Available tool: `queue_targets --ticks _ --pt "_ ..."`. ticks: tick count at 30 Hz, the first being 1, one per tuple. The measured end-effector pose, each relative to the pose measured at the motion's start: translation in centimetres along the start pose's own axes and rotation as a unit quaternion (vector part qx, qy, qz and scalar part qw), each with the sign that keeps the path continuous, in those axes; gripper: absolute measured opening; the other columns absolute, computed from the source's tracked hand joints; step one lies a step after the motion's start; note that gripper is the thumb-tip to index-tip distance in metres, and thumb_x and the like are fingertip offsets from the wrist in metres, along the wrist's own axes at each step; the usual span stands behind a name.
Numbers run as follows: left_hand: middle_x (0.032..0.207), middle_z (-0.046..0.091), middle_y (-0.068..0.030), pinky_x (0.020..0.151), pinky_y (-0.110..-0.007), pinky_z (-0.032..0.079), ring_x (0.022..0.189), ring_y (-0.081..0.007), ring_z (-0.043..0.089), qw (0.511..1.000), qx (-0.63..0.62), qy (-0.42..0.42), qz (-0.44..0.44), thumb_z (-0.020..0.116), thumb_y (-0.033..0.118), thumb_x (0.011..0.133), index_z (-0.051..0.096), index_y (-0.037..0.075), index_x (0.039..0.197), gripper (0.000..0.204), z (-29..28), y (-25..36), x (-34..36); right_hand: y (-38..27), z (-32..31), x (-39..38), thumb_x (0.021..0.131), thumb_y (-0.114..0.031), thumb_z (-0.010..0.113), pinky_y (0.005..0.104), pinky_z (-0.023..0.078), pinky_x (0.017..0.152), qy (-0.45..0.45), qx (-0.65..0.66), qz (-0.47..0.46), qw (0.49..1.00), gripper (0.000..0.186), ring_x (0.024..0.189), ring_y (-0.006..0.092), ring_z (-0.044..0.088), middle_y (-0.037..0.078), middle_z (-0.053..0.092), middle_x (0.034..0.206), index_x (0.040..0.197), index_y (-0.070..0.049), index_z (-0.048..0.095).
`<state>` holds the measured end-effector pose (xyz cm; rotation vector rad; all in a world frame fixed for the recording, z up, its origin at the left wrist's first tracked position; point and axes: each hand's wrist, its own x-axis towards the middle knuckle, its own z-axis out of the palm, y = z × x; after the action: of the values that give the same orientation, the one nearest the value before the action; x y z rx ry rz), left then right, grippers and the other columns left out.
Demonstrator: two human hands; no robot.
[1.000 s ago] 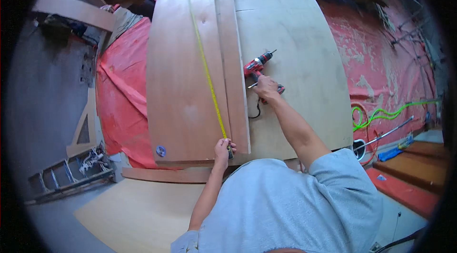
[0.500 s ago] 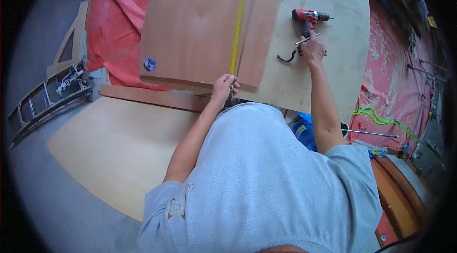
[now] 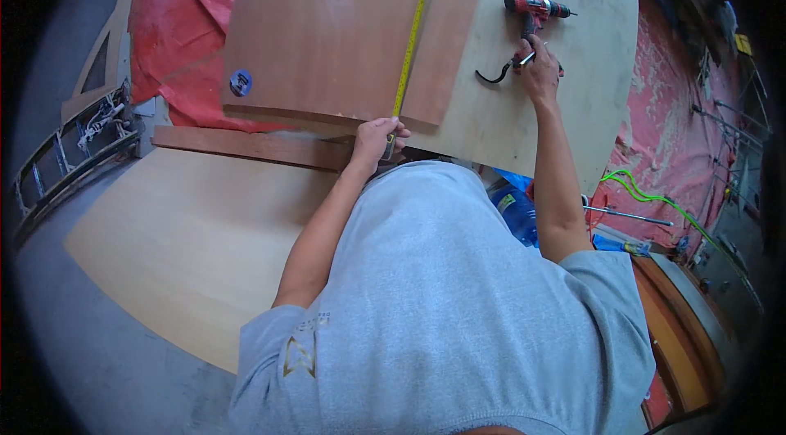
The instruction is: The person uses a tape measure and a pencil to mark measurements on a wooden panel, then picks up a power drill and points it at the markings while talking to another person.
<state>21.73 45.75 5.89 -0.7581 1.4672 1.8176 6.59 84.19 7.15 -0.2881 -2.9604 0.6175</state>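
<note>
My left hand (image 3: 375, 143) is closed around the case of a tape measure (image 3: 388, 147) at the near edge of a reddish-brown plywood sheet (image 3: 327, 42). Its yellow blade (image 3: 416, 26) runs away from me across the sheet, beside a long seam. Farther right, my right hand (image 3: 540, 77) is closed with a slim silver pen-like stick (image 3: 529, 58) between its fingers. That hand rests against the lower handle of a red and black cordless drill (image 3: 536, 6), which lies on a paler board with its bit pointing right. A black curved strap (image 3: 493, 77) sticks out beside the drill's base.
The pale board (image 3: 573, 124) extends under the brown sheet. Red sheeting (image 3: 184, 42) lies to the left, near a metal ladder (image 3: 74, 153). Another pale panel (image 3: 196, 230) is low at left. A green cord (image 3: 647, 193) and a blue container (image 3: 517, 214) are at right.
The whole view has shifted slightly. The silver stick in my right hand has swung to a steeper angle, and the fingers have moved over it. My left hand still holds the tape measure.
</note>
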Motion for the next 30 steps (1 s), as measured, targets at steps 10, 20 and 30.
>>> queue_targets --ticks 10,20,30 --pt "0.094 0.077 -0.0114 0.064 -0.031 0.058 0.069 -0.0141 0.069 1.000 -0.005 0.013 -0.003 0.059 0.028 0.108 0.072 0.002 0.099 0.030 0.0 -0.1 0.0 -3.8 -1.9 -0.8 0.107 -0.051 0.060 0.0344 0.056 0.092 -0.046 0.275 0.020 0.960 0.051 0.100 0.0197 0.075 0.011 0.079 0.107 0.135 -0.009 0.071" --pt "0.093 0.076 -0.0118 0.065 -0.030 0.057 0.069 -0.0140 0.068 0.999 0.000 0.035 0.000 0.061 0.027 0.108 0.071 0.001 0.100 0.030 -0.1 -1.4 0.0 -4.4 -0.4 -4.7 0.102 -0.020 0.073 0.0285 0.058 0.086 -0.245 0.472 0.082 0.843 0.029 0.096 0.0152 0.073 0.010 0.078 0.103 0.116 0.005 0.075" --pt "0.091 0.076 -0.0098 0.065 -0.029 0.055 0.068 -0.0135 0.068 0.999 -0.009 0.035 -0.007 0.062 0.029 0.107 0.072 0.001 0.102 0.030 -1.1 -2.1 0.8 -7.8 1.2 -4.2 0.100 -0.020 0.072 0.0296 0.057 0.089 -0.340 0.374 -0.005 0.863 0.028 0.100 0.0146 0.072 0.008 0.079 0.106 0.118 0.001 0.076"
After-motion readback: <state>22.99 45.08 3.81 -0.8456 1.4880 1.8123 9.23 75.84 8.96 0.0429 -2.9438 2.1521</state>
